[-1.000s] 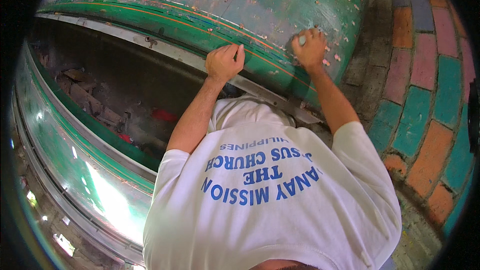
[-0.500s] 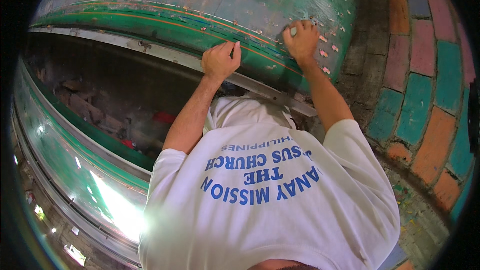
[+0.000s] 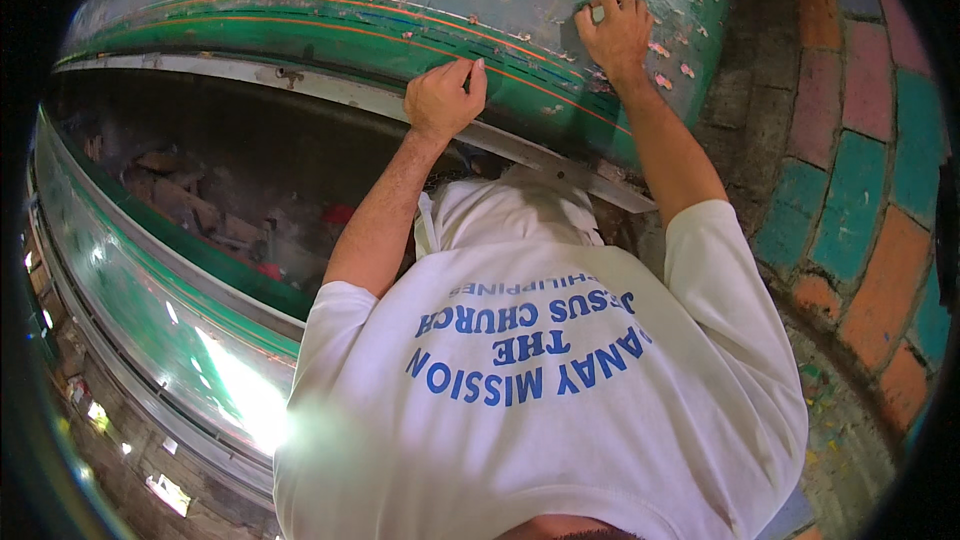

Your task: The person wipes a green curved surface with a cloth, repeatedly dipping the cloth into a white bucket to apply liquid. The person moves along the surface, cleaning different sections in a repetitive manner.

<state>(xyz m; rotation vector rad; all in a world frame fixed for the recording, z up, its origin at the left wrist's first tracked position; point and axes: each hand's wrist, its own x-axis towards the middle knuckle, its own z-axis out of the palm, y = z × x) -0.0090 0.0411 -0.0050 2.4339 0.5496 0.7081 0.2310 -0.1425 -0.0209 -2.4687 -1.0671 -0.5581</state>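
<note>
My left hand [image 3: 444, 100] is closed in a loose fist at the near edge of the long green table [image 3: 330, 35], its thumb sticking out. The inside of that fist is hidden. Farther over the table and to the right is my right hand [image 3: 617, 38], its fingers curled round a small pale rounded piece [image 3: 598, 13]. Only part of the piece shows beside the thumb. Pink and whitish flecks [image 3: 687, 70] lie scattered on the worn painted surface to the right of this hand. Orange and white lines run along the table's near side.
A metal rail [image 3: 330, 89] edges the table in front of me. Below it, at left, opens a dark gap with rubble [image 3: 185, 195] and reddish bits. A second green surface [image 3: 150, 310] with bright glare lies lower left. Painted bricks [image 3: 848, 205] pave the right side.
The view has shifted a little. My right hand has moved slightly farther across the table, still gripping the pale piece. My left hand stays near the table edge, closed as before.
</note>
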